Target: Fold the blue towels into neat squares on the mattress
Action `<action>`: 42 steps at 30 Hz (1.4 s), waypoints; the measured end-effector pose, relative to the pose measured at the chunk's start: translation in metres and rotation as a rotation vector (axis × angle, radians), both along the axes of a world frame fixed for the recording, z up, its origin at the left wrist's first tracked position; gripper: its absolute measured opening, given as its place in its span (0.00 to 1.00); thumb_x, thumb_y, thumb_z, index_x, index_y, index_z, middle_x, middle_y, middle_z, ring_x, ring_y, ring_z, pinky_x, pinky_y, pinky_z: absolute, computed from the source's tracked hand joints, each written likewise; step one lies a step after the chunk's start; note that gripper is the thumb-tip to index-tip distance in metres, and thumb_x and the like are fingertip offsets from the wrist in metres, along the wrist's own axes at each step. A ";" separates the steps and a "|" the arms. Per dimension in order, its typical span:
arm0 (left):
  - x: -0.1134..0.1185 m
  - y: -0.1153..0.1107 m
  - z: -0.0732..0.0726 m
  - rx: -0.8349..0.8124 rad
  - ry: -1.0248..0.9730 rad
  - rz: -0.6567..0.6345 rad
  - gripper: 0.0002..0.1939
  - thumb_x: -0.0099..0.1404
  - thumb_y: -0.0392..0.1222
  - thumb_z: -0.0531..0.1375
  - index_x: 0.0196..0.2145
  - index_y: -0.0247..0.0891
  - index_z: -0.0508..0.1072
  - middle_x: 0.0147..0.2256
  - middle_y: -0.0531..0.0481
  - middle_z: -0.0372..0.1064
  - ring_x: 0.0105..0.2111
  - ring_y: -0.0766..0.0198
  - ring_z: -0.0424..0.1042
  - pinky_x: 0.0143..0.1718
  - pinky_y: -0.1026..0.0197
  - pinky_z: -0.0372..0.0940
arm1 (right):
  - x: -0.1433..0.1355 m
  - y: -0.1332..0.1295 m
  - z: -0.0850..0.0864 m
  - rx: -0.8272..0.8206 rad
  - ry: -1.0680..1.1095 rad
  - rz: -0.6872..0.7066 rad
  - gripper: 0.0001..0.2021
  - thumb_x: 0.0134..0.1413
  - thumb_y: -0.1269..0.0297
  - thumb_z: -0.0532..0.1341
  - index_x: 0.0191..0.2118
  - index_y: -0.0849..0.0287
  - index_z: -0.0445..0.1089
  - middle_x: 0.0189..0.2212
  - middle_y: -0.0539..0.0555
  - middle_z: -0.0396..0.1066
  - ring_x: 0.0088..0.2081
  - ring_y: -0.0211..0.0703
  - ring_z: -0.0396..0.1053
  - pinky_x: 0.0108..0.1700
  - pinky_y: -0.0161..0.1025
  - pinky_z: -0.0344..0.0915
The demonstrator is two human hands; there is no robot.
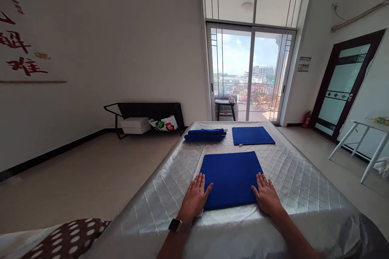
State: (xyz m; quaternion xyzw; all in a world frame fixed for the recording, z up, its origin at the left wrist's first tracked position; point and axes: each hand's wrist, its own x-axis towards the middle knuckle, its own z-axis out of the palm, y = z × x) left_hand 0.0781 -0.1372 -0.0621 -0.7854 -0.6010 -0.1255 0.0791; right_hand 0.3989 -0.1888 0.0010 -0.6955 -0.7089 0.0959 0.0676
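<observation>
A blue folded cloth [231, 180] lies flat on the silvery quilted mattress [291, 186] in front of me. My left hand [196, 196], with a dark watch on its wrist, rests open along the cloth's left edge, its thumb over the fabric. On the opposite edge my right hand [266, 194] lies flat, fingers stretched forward and thumb on the cloth. Farther back sit a stack of folded blue cloths [205, 134] on the left and a single flat blue cloth [253, 135] on the right.
A black bench [148, 110] with a white box [135, 126] and a printed bag [164, 124] stands against the left wall. Brown dotted fabric [69, 238] is at lower left. A white table [369, 124] stands right, near a fire extinguisher [306, 119]. Sliding glass doors [252, 73] are ahead.
</observation>
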 end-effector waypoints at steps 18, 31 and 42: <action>0.158 -0.005 0.036 -0.229 0.006 -0.304 0.37 0.76 0.60 0.35 0.72 0.35 0.52 0.72 0.42 0.46 0.72 0.51 0.44 0.71 0.44 0.47 | -0.003 -0.003 -0.002 0.002 0.111 0.014 0.35 0.71 0.51 0.41 0.74 0.68 0.44 0.74 0.60 0.39 0.74 0.49 0.37 0.73 0.49 0.35; -0.007 -0.038 0.012 -0.262 0.014 0.053 0.41 0.74 0.63 0.39 0.72 0.30 0.49 0.72 0.38 0.43 0.72 0.50 0.45 0.70 0.45 0.50 | -0.002 -0.003 0.004 -0.038 0.073 -0.004 0.35 0.71 0.49 0.41 0.74 0.66 0.41 0.74 0.57 0.37 0.75 0.47 0.35 0.73 0.48 0.34; 0.007 -0.066 0.050 -0.201 -0.088 -0.130 0.24 0.71 0.54 0.54 0.62 0.46 0.70 0.65 0.44 0.64 0.65 0.49 0.62 0.65 0.44 0.57 | 0.009 -0.012 0.016 0.015 -0.019 0.041 0.30 0.70 0.53 0.48 0.72 0.59 0.54 0.74 0.57 0.46 0.74 0.51 0.42 0.73 0.52 0.39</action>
